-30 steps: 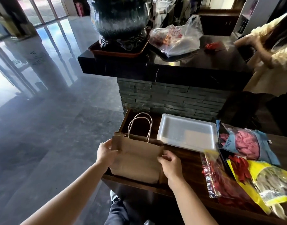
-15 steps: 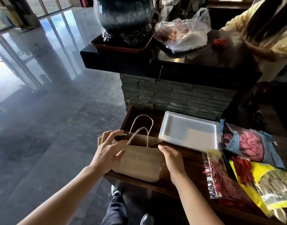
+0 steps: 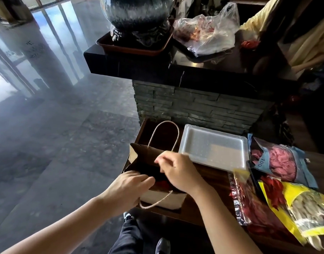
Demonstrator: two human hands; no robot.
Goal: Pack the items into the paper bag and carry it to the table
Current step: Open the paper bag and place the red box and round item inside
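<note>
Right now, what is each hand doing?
Left hand: closed on the near rim of the paper bag, holding it open.
Right hand: fingers curled at the bag's mouth; its grip cannot be told.

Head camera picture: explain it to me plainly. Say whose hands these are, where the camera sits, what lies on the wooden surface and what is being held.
No machine here: a person wears one camera on the head, looking down at their own bare hands. The left hand grips the near rim of a brown paper bag, and the right hand pulls the mouth open. Something red shows inside. On the wooden surface lie a clear plastic tray, a blue packet, a yellow packet and a clear packet of red pieces.
</note>
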